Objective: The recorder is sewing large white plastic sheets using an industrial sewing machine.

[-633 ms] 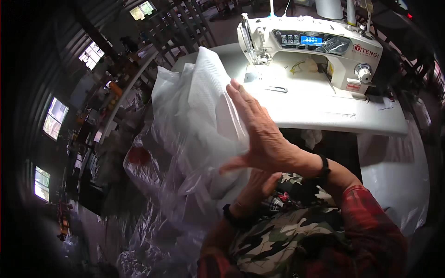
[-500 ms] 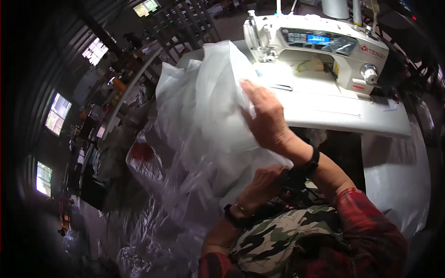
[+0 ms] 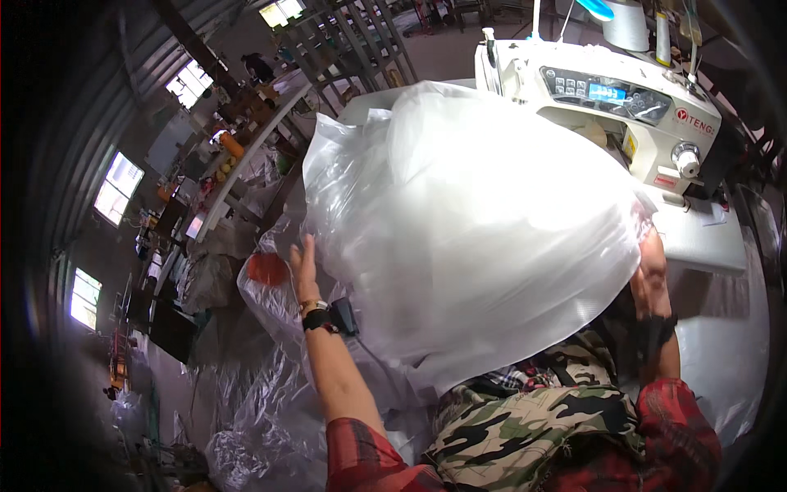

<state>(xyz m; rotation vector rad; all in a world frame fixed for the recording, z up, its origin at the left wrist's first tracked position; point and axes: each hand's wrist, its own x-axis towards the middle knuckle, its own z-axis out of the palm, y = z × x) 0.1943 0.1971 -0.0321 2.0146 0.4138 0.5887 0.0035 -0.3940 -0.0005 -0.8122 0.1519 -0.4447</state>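
Right hand [image 3: 652, 266] has the edge of the white plastic sheet [image 3: 459, 246] pinched out at 3 o'clock, as best I can tell from my end; its fingertips get lost around the film, so no clue how tight. Left hand [image 3: 303, 266], around 9, isn't gripping anything: fingers up and apart beside the sheet's left side, can't say if they touch it. Only got the head view to go on, so: sheet's bang in the middle, ballooned wide, and I reckon that's because the right hand props its edge up rather than letting it slump onto the camo cloth [image 3: 508, 426] at 5. My guess is the loose left palm is there to steer the floppy side. White sewing machine [image 3: 602, 102] stands at 1 to 2 on its table [image 3: 705, 238], needle area hidden from me because the sheet's raised in front. Crumpled clear film [image 3: 246, 435] sits bunched at 7, seemingly out of the hands' way.
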